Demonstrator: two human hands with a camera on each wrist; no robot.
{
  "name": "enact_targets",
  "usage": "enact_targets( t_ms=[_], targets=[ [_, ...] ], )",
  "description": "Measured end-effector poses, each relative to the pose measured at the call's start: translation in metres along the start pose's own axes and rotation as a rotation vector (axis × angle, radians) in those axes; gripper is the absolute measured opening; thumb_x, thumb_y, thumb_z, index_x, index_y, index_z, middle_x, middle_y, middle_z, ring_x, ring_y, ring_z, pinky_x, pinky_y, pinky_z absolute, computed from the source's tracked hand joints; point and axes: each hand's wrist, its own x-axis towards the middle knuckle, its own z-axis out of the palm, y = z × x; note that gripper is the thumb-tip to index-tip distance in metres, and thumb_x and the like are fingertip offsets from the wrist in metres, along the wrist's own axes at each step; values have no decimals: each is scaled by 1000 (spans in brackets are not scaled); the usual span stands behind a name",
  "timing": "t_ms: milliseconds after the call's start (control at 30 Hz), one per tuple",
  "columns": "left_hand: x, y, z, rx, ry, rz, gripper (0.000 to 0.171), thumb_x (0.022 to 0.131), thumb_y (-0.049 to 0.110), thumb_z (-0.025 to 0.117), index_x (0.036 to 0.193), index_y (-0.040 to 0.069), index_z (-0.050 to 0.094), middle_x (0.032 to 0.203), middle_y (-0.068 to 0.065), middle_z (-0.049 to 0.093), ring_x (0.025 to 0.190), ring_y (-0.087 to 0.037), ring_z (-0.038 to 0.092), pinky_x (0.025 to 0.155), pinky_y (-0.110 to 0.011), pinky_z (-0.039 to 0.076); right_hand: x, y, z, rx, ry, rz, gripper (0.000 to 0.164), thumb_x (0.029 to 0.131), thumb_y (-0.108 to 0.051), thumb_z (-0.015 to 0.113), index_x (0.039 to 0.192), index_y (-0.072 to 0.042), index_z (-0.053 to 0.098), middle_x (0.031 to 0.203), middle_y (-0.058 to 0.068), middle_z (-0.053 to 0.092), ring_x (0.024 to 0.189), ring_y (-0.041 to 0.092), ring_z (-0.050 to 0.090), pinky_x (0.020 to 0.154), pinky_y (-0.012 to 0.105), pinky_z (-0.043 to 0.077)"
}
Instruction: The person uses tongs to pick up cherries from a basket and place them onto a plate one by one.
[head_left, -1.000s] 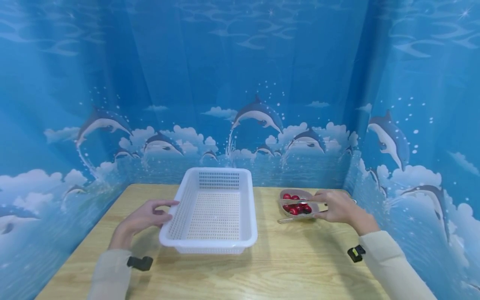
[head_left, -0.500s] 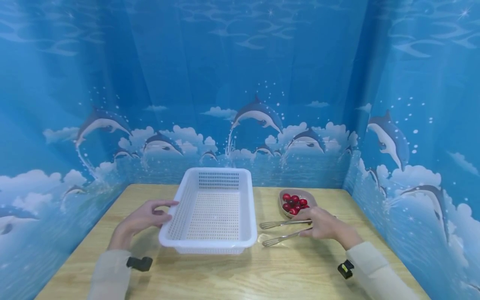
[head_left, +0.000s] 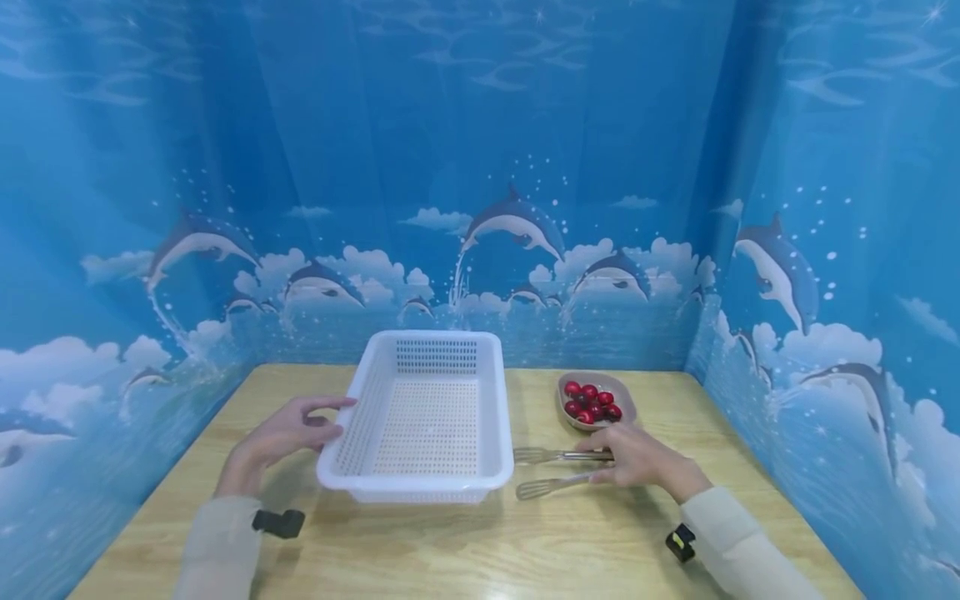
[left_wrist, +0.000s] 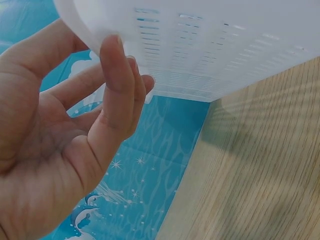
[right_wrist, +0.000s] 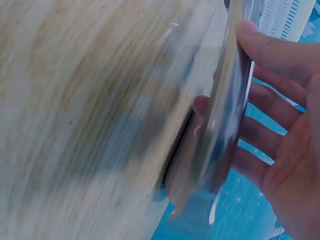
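Observation:
A white perforated plastic basket point(head_left: 495, 425) is on the left half of the table in the head view. At its left rim my left hand point(head_left: 288, 433) pinches the edge; the left wrist view shows the fingers curled at the basket's side point(left_wrist: 210, 65). My right hand point(head_left: 637, 457) grips metal tongs point(head_left: 551, 455) with their two slotted ends spread apart, pointing left at the basket's right side. Just behind that hand, a small pinkish bowl point(head_left: 627, 402) holds several red cherries point(head_left: 589, 403). In the right wrist view, thumb and fingers close round the tongs point(right_wrist: 220, 110).
The wood-grain table point(head_left: 480, 558) runs up to a blue curtain point(head_left: 465, 167) printed with dolphins, which stands at the back and both sides. A black wrist device point(head_left: 279, 523) sits below the left hand, another point(head_left: 680, 542) below the right.
My right hand has moved the tongs from over the cherry bowl toward the front left, beside the basket, uncovering the cherries. The left hand stays on the basket rim.

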Motion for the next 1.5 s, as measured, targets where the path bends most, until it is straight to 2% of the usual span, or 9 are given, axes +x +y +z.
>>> enact_targets(
  t_ms=[133, 267, 500, 667, 733, 933, 1100, 1500],
  targets=[
    [0, 1, -1, 2, 3, -4, 63, 102, 19, 65, 154, -5, 40, 138, -34, 59, 102, -18, 75, 85, -38, 62, 1, -1, 2, 14, -29, 19, 49, 80, -33, 85, 123, -11, 75, 119, 3, 78, 108, 25, 73, 96, 50, 58],
    [0, 1, -1, -4, -3, 4, 63, 102, 18, 64, 154, -6, 39, 138, -35, 59, 102, -18, 75, 85, -38, 63, 1, -2, 5, 18, -40, 2, 49, 81, -32, 85, 123, -8, 74, 120, 6, 78, 108, 25, 74, 97, 49, 59],
    [0, 1, -1, -4, -2, 4, 62, 102, 18, 64, 154, -5, 40, 137, -35, 60, 103, -18, 75, 85, -38, 63, 0, 0, 7, 25, -33, -34, 50, 80, -29, 86, 122, -5, 74, 117, 10, 78, 96, 19, 74, 87, 39, 62],
    [1, 1, 0, -3, 4, -8, 63, 102, 19, 65, 154, -5, 40, 138, -34, 60, 103, -19, 75, 86, -38, 63, 0, 2, 10, 23, -39, -28, 50, 79, -28, 87, 122, -5, 75, 114, 8, 79, 85, 6, 66, 81, 30, 59],
    [1, 2, -1, -8, 2, -8, 63, 102, 19, 65, 155, -5, 39, 138, -34, 59, 103, -19, 75, 86, -38, 63, 0, 3, 10, 31, -41, -22, 50, 79, -28, 87, 122, -5, 75, 112, 7, 79, 79, 1, 59, 76, 27, 56],
    [1, 3, -1, -9, -6, -1, 64, 102, 18, 65, 154, -6, 39, 139, -36, 57, 102, -17, 75, 86, -38, 63, -1, 3, 11, 40, -38, -12, 51, 79, -29, 87, 123, -5, 74, 112, 7, 79, 76, -2, 54, 73, 24, 53],
    [1, 2, -1, -7, -10, 4, 63, 102, 18, 64, 154, -7, 39, 140, -37, 56, 102, -17, 75, 85, -37, 63, -3, 1, 10, 65, -35, 7, 53, 78, -28, 87, 124, -5, 73, 100, 0, 77, 67, -3, 44, 67, 21, 45],
    [0, 0, 0, 1, 1, 5, 62, 102, 18, 64, 154, -5, 40, 141, -35, 57, 104, -21, 75, 86, -39, 63, -3, 0, 10, 65, -18, 9, 54, 77, -29, 88, 124, -5, 73, 110, 6, 78, 80, 3, 59, 74, 26, 54]
  ],
)
